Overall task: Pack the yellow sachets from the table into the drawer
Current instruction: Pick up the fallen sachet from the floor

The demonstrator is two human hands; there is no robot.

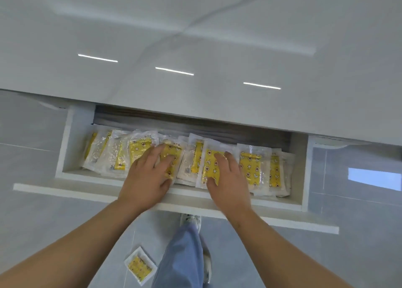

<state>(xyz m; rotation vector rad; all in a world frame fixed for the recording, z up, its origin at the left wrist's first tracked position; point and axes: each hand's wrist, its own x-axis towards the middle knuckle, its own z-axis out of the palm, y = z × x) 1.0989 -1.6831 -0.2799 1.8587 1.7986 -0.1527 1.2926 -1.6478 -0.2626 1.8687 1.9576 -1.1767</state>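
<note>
Below the glossy white table top point(195, 37), smooth and crossed by a faint grey vein: a shallow white drawer point(65, 152), pulled open, boxy, with matt walls and a flat front panel.

Inside it, a row of sachets point(250, 168): flat rectangles of bright yellow foil printed with small star and moon shapes, each sealed in a clear, crinkly plastic sleeve with wide see-through borders. Overlapping like roof tiles from the left wall across to the right, some leaning, some lying flat.

On the middle of the row, the left hand point(148, 174), palm down, fingers straight and spread, pressing on one of the sachets without curling round it. Just to its right, the right hand point(228, 174), likewise flat, fingers straight and close together on top of another one, gripping nothing.

Well apart from the rest, one loose sachet point(140, 266), same yellow foil and clear sleeve, flat on the grey tiled floor point(348, 255), just beside a blue trouser leg point(180, 255) and near a white shoe point(191, 219).
</note>
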